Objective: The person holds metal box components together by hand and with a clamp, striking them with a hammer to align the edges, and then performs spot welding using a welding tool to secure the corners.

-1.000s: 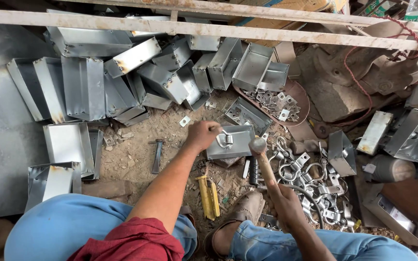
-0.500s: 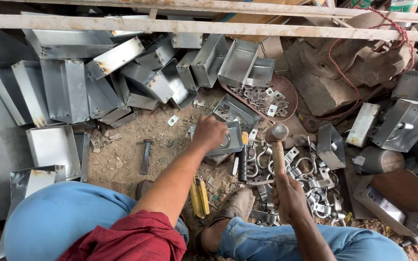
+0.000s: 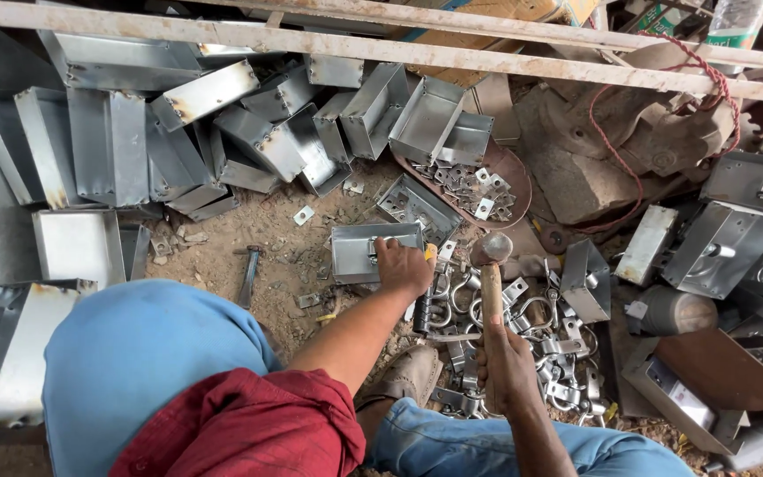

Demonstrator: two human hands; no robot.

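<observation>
Squatting on a dirt floor (image 3: 222,256) littered with metal boxes, left hand (image 3: 404,265) pressing one small tray (image 3: 359,252), right hand (image 3: 505,367) clamped round a hammer (image 3: 493,265).

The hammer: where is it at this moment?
In the head view, the hammer stands upright right of centre, gripped by the right hand, its head raised above the pile of metal clamps, just right of the left hand on the metal box.

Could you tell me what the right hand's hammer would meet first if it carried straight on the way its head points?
Likely the rim of the brown round tray of small metal plates, just beyond the hammer in the right hand; depth is unclear.
</observation>
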